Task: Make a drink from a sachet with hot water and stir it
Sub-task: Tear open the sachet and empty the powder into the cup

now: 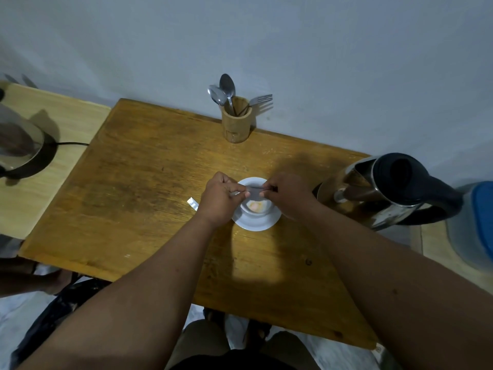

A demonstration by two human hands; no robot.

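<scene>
A white cup stands on a white saucer in the middle of the wooden table. Pale orange powder lies in the cup's bottom. My left hand and my right hand both pinch a small grey sachet held flat right over the cup. A torn-off silver strip lies on the table left of my left hand. A steel kettle with a black lid and handle stands to the right of the cup. Spoons stand in a wooden holder at the back.
A second kettle sits on a black base on a lighter side table at the left, its cord running right. A blue-capped water jug stands at the far right edge. The wall is close behind the table. My knees show below its front edge.
</scene>
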